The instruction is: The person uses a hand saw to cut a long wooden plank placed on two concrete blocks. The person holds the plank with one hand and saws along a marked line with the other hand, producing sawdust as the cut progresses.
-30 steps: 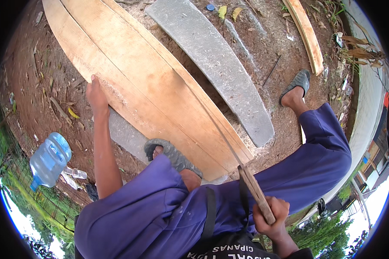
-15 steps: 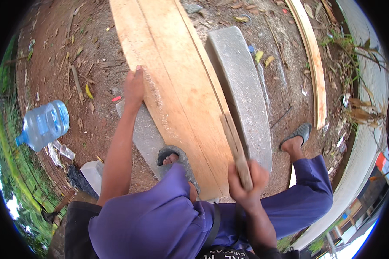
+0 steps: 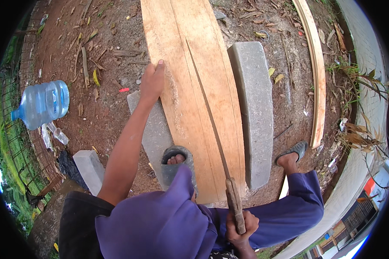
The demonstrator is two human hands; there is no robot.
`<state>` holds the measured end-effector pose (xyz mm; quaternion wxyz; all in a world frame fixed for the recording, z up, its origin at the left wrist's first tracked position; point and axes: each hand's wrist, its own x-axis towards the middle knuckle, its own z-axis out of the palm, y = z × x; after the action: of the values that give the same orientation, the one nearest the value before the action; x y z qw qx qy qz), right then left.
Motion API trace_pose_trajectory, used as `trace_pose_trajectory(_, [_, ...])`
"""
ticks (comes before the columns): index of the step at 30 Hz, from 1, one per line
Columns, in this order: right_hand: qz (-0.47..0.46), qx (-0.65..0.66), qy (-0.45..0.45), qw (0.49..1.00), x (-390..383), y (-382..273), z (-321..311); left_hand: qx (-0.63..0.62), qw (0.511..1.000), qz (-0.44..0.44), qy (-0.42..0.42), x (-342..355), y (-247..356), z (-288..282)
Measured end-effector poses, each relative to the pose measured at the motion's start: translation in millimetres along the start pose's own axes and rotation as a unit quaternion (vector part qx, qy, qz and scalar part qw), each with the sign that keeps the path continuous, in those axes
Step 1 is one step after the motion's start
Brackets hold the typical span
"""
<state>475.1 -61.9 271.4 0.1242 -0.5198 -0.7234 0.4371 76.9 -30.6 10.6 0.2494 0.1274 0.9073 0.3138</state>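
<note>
A long, light wooden board (image 3: pixel 207 52) runs away from me, with thin lengthwise lines and sawdust on its face. At its left edge my left hand (image 3: pixel 152 84) grips it, thumb on top and the other fingers mostly hidden. My right hand (image 3: pixel 241 226) is closed around the wooden handle of a handsaw (image 3: pixel 234 200), near my lap. The narrow dark blade appears edge-on, along the board's length; how deep it sits in the wood I cannot tell. My sandalled left foot (image 3: pixel 176 159) is by the board's near left edge.
A grey concrete block (image 3: pixel 254 112) lies right of the board, another grey slab (image 3: pixel 149 129) on its left. A blue water jug (image 3: pixel 43 103) lies at far left, near a pale block (image 3: pixel 90 168). Narrow timber strips (image 3: pixel 317 86) lie right, before a low wall (image 3: pixel 367 52).
My right hand has drawn the handsaw back toward my body, and its handle is lower now. My left hand stays on the board's edge. The whole view has shifted slightly.
</note>
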Motion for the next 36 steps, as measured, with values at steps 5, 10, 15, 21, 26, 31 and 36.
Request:
trace_pose_trajectory(5, [0.004,-0.016,-0.018,1.0,-10.5,-0.8,-2.4,-0.007,1.0,0.003,0.0,-1.2,1.1,0.0])
trace_pose_trajectory(10, [-0.009,-0.068,-0.026,0.997,-31.2,-7.5,-14.1,-0.012,1.0,-0.001,0.002,-1.2,5.2,-0.4])
trace_pose_trajectory(15, [0.008,-0.062,-0.073,0.995,-32.9,-29.0,-29.0,-0.022,1.0,0.0,-0.006,-2.7,3.4,-3.1])
trace_pose_trajectory(21, [0.065,0.032,-0.068,0.995,27.0,-9.9,28.4,0.02,1.0,-0.002,0.001,-2.8,16.4,-5.0])
trace_pose_trajectory(26, [0.083,0.087,-0.047,0.992,108.7,-10.4,108.0,0.014,1.0,-0.016,-0.013,-4.6,14.0,-7.2])
trace_pose_trajectory(31, [0.033,0.012,-0.086,0.996,16.8,-11.2,33.3,0.022,0.999,-0.019,-0.014,-3.5,8.0,-3.6])
trace_pose_trajectory(36, [0.076,0.063,-0.067,0.993,38.9,-11.2,53.5,0.009,1.0,-0.027,-0.01,-6.7,9.1,-2.0])
